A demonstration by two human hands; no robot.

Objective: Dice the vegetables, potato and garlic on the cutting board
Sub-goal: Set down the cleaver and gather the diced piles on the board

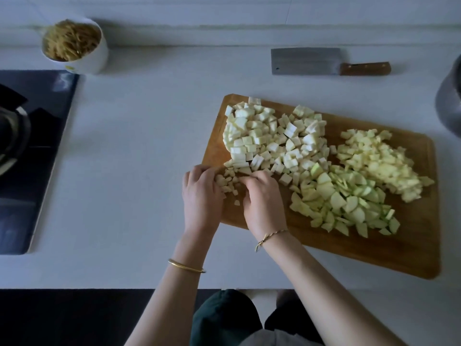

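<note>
A: What does the head view show?

B: It looks down on a pale counter [124, 171]. A wooden board [374, 250] lies at an angle, right of centre. It carries three heaps: white dice [274, 136] at its far left, yellow dice [379, 161] at its far right, and green pieces [344, 201] nearer the person.

A: Where are the hands?

B: Both are at the board's left end, side by side, backs up. The left hand [202, 196] sits over the board's left edge. The right hand [262, 201] is just beside it, on the board. A scatter of small bits [228, 182] lies between them, touching the fingers of both.

A: Are they holding anything?

B: Both have their fingers bent inward, cupped against the small bits. I cannot tell whether either grips any, because the fingertips are hidden.

A: And the knife?

B: A cleaver [306, 61] lies flat on the counter beyond the board, well apart from both hands, with its handle pointing right.

A: Anything else?

B: A white bowl [94, 58] of thin brown strands stands far left at the back. A dark hob [37, 146] fills the left edge. Part of a grey pot [449, 96] shows at the right edge.
</note>
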